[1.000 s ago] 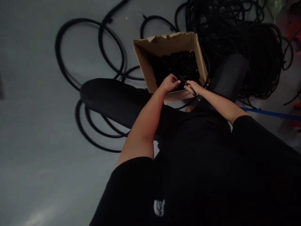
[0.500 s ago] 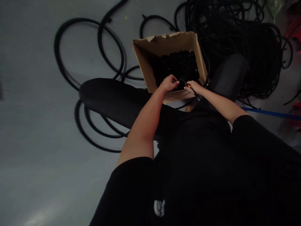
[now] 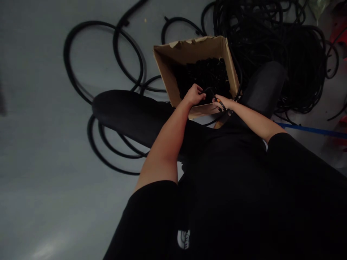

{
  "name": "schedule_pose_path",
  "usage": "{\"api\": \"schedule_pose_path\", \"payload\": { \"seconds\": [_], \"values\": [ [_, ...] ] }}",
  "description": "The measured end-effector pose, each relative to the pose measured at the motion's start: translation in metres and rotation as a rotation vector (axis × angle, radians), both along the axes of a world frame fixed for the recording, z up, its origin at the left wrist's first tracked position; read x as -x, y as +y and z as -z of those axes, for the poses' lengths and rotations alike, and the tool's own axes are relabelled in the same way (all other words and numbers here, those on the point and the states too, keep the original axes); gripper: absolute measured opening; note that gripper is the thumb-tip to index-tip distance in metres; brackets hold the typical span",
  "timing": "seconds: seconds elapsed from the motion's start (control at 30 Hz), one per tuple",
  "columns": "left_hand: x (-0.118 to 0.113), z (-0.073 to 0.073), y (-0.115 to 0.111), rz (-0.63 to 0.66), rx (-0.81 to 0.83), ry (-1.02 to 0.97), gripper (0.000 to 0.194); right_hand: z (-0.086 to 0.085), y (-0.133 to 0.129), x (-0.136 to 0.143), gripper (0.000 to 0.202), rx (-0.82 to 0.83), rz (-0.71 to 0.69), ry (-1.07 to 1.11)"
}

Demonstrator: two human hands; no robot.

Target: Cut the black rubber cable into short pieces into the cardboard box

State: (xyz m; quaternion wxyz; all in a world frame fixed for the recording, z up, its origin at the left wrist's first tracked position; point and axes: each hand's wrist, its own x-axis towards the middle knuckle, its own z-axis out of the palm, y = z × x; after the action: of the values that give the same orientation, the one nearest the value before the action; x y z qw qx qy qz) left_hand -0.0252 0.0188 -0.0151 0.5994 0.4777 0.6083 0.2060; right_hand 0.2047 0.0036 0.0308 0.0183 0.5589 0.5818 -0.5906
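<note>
Over the near side of an open cardboard box (image 3: 189, 54), my left hand (image 3: 194, 95) pinches a small dark piece, too small to make out clearly. To its right, my right hand (image 3: 224, 102) is closed on a black-and-orange tool (image 3: 220, 102), whose dark tip points toward the left hand. A heap of small black pieces (image 3: 208, 72) lies inside the box, below and beyond both hands.
Thick black hose (image 3: 65, 54) loops over the grey floor at left. A large tangle of black cable (image 3: 298, 65) lies at right, beside my knee. A blue strip (image 3: 314, 130) and red objects (image 3: 340, 30) are at the far right.
The gap between the left fingers and the tool looks slightly wider. The tool has turned a little in my right hand, while the box has stayed in place.
</note>
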Motion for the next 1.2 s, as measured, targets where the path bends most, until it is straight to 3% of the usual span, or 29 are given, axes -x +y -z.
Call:
{"api": "schedule_pose_path", "payload": {
  "seconds": [0.17,0.33,0.7,0.9,1.2],
  "values": [
    [-0.010,-0.023,-0.004,0.023,0.092,0.011,0.046,-0.007,-0.003,-0.001,0.025,-0.037,-0.069,0.050],
    [-0.013,-0.032,-0.005,0.072,0.096,0.001,0.039,-0.004,-0.003,-0.001,0.023,-0.048,-0.040,0.099],
    [-0.010,-0.030,-0.003,0.029,0.057,0.000,0.041,-0.016,-0.004,0.000,0.019,-0.123,-0.076,-0.012],
    [-0.010,-0.033,-0.003,0.006,0.053,0.014,0.042,-0.011,0.005,0.000,0.020,-0.248,-0.079,-0.105],
    [-0.012,-0.026,-0.003,0.034,0.049,0.127,0.024,-0.015,0.008,-0.001,0.025,-0.229,-0.071,-0.142]
  ]
}}
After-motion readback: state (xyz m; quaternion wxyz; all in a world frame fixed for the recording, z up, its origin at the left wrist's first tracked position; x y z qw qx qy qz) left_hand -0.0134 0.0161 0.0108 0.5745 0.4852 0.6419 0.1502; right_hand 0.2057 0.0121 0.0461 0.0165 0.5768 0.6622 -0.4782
